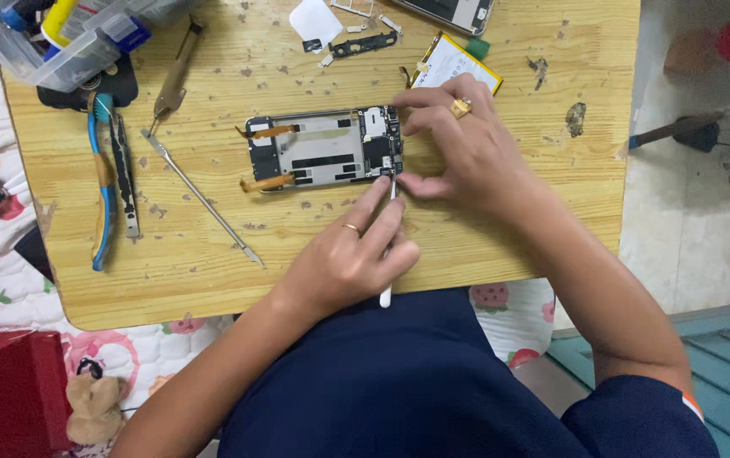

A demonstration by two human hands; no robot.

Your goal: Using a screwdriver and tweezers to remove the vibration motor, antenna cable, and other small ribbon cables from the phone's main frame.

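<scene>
On the wooden counter (pixel 501 229), tweezers (pixel 123 174) and a long probe (pixel 200 195) are lying left of the opened phone (pixel 323 148). The left hand (pixel 344 259), fingers closed, is pressing a white tool (pixel 386 293) into the phone's right end; the right hand (pixel 458 144) is pinching that end. A slip may be tearing the orange ribbon cable (pixel 267 182).

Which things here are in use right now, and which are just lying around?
In use: opened phone, white tool in left hand, right hand steadying phone.

Lying about: tweezers, blue-handled tool, battery, plastic box, wooden-handled screwdriver.
</scene>
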